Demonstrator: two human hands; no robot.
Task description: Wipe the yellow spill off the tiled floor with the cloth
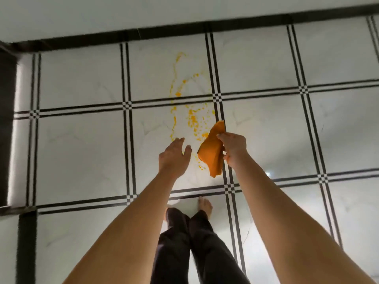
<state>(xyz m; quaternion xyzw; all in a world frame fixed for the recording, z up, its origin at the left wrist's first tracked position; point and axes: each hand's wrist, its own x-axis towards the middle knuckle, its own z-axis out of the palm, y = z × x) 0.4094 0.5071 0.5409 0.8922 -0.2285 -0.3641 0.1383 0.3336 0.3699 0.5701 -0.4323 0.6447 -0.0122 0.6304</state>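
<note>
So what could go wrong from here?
The yellow spill runs long across the tiled floor; a short wipe could miss the thin far trail.
The bare foot stands close to the nearest drops, so stepping forward may smear them or slip.
The cloth, gripped by the right hand, hangs bunched and may only push liquid around.

**Glossy tile, matt cloth**

The floor (266, 130) is polished tile: white with faint grey marble-like veins and black stripes, shiny enough to throw back a bright spot of light and a soft pale glare. The spill (192, 119) lies on it as thin yellow streaks and thicker, opaque blobs. The cloth (211, 154) is orange fabric, matt and soft, hanging in limp folds. The skirting (143, 33) is black and smooth. The wall (123, 11) is pale and even. The trousers (180, 242) are dark cloth with a slight sheen.
</note>
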